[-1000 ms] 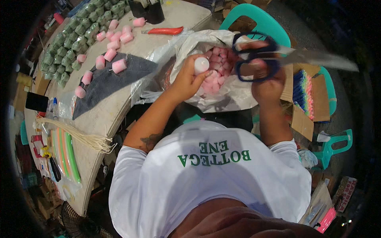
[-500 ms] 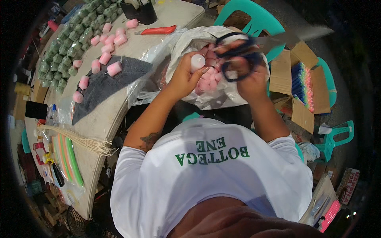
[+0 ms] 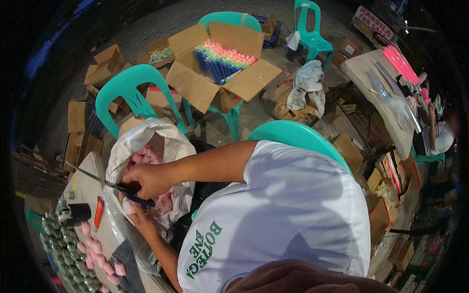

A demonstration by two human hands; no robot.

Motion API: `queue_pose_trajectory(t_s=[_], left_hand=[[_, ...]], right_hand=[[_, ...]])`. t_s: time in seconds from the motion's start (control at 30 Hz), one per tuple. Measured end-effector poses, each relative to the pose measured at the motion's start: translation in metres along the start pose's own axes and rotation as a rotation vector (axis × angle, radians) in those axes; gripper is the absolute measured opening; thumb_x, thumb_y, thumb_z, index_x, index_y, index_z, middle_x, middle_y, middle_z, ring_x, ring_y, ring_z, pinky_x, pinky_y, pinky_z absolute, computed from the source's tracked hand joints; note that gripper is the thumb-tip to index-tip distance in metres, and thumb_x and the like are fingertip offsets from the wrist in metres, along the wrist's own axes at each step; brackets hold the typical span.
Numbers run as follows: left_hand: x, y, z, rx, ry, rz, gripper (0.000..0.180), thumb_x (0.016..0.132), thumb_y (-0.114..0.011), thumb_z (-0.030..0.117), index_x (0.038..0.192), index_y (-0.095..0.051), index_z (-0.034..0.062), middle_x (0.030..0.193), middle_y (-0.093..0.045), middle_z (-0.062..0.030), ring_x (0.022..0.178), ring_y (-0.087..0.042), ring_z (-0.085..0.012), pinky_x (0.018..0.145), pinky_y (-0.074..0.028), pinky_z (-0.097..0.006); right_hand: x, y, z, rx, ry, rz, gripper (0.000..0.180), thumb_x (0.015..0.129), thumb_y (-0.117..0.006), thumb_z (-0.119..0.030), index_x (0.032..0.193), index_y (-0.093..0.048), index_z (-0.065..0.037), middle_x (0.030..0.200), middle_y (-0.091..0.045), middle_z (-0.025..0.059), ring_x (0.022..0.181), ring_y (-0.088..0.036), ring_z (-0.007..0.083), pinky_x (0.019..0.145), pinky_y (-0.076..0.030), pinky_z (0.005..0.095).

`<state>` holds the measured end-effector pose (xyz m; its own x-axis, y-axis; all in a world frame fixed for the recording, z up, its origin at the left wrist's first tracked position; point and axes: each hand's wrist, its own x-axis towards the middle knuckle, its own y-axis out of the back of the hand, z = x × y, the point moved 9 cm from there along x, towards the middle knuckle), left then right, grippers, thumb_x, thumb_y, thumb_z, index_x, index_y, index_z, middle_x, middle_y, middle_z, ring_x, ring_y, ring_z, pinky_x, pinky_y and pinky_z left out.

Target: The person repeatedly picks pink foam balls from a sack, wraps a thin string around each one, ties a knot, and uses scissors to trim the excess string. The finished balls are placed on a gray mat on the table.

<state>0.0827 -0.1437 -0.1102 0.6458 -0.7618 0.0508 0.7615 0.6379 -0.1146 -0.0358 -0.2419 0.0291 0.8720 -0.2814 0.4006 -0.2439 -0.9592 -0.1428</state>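
Observation:
My right hand [image 3: 144,181] is closed round a pair of scissors [image 3: 131,195] with dark blue handles, over a white plastic sack [image 3: 181,146]. The blades point away to the left, past the sack's rim. Just below, my left hand [image 3: 142,219] is closed on a pale pink candle [image 3: 128,208], short and cylindrical, close to the scissor handles. Many short pink candles [image 3: 146,155] fill the sack, partly hidden by my right hand and forearm. Where the fingers meet the handles is in shadow.
Loose pink candles [image 3: 97,260] and rows of wrapped greenish pieces [image 3: 63,251] lie on the table at lower left, near a red-handled cutter [image 3: 98,212]. Green plastic chairs [image 3: 132,85] and an open carton [image 3: 244,36] of colourful sticks stand beyond. Another person [image 3: 442,136] sits at far right.
The view has swung to the right, so sack and hands appear farther left. The scissors, blurred and raised before, are now lower, close to the candle in my left hand.

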Motion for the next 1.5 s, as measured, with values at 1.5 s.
queue_pose_trajectory(t_s=[1.5], left_hand=[[-0.026,0.049,0.040,-0.902,-0.128,0.244,0.048,0.081,-0.043,0.059,0.113,-0.048,0.0233,0.104,-0.055,-0.0024,0.083,-0.055,-0.0191,0.069,-0.047,-0.040]], right_hand=[[-0.074,-0.103,0.139,0.347,-0.860,-0.382,0.051,0.087,-0.037,-0.057,0.077,-0.051,-0.009,0.057,-0.049,0.0015,0.049,-0.049,0.0105,0.043,-0.034,0.0204]])
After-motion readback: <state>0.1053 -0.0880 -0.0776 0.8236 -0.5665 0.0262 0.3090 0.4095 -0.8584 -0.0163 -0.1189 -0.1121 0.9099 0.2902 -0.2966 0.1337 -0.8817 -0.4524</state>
